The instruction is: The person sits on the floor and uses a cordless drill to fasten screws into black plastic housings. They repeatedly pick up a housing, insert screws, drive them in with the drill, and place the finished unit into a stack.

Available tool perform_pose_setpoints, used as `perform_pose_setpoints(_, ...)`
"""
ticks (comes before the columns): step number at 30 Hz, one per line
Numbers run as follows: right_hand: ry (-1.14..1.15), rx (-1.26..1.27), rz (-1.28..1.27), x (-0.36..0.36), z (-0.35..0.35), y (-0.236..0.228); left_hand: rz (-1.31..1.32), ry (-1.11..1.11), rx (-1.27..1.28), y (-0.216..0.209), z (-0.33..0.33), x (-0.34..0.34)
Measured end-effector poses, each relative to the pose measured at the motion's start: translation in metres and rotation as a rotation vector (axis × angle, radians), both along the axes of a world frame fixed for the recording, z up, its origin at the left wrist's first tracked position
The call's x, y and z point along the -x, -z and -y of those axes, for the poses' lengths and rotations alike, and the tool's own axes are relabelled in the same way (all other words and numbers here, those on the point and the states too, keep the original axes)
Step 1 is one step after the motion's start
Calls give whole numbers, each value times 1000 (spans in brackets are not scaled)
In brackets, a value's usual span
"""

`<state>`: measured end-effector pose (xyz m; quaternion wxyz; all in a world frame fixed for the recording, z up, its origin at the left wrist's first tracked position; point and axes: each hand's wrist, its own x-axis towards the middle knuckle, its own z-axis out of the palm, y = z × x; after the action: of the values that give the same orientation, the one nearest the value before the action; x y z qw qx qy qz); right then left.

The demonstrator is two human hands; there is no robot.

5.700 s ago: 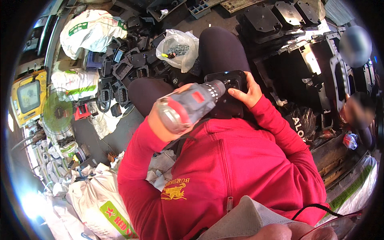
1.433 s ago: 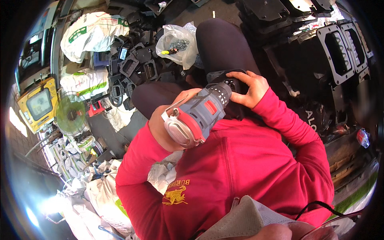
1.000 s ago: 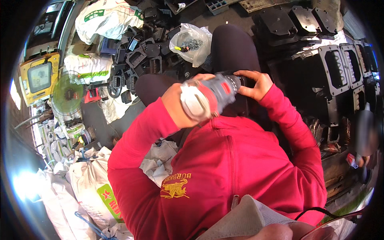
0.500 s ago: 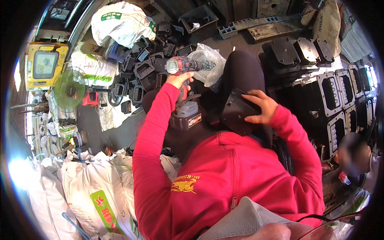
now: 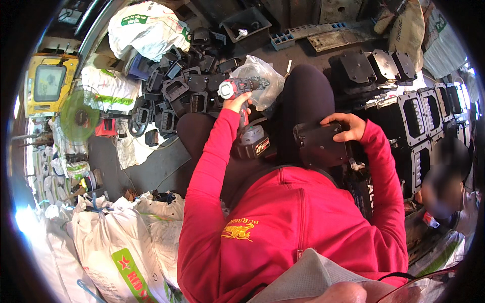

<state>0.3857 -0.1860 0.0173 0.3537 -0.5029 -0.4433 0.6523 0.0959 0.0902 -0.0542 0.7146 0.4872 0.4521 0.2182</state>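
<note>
Two hands: your left hand (image 5: pixel 236 103) is wrapped tight around the cordless drill (image 5: pixel 242 108); your right hand (image 5: pixel 346 126) pinches the far edge of the black plate (image 5: pixel 319 145).
Drill: it sits left of the plate, over your lap.
Axis: barrel lies level, chuck pointing toward the clear plastic bag (image 5: pixel 260 81), battery hanging toward you.
Advice: steady the plate on your thigh and keep the drill well clear of the bag.

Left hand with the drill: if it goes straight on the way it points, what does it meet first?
Probably the clear plastic bag: the drill in the left hand already points at it, though depth is unclear.
</note>
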Motion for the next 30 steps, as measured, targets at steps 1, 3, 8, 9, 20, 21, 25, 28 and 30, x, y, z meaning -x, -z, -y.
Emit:
perform_pose_setpoints(1, -85, -27, 37, -4, -11, -3, 16, -5, 13, -9, 2, 7)
perform_pose_setpoints(3, -244, -22, 51, -7, -32, -10, 62, -18, -18, -27, 9, 20)
perform_pose_setpoints(8, -452, -324, 473, 5, -64, -24, 93, -77, 100, -75, 28, 50)
perform_pose_setpoints(9, -459, -395, 592, 12, -64, -24, 128, -57, 87, -84, 31, 57)
perform_pose_setpoints(20, 412, -496, 156, 86, -39, -54, 293, 275, -70, -184, 100, 90)
perform_pose_setpoints(21, 508, -436, -158, 96, -39, -58, 291, 325, -94, -191, 104, 87)
perform_pose_setpoints(25, 558, -136, -534, 105, -31, -63, 301, 451, -144, -211, 118, 78)
perform_pose_setpoints(28, 568, -26, -662, 103, -28, -60, 232, 525, -215, -218, 122, 73)
perform_pose_setpoints(30, 587, -54, -725, 104, -26, -58, 216, 510, -216, -220, 125, 71)
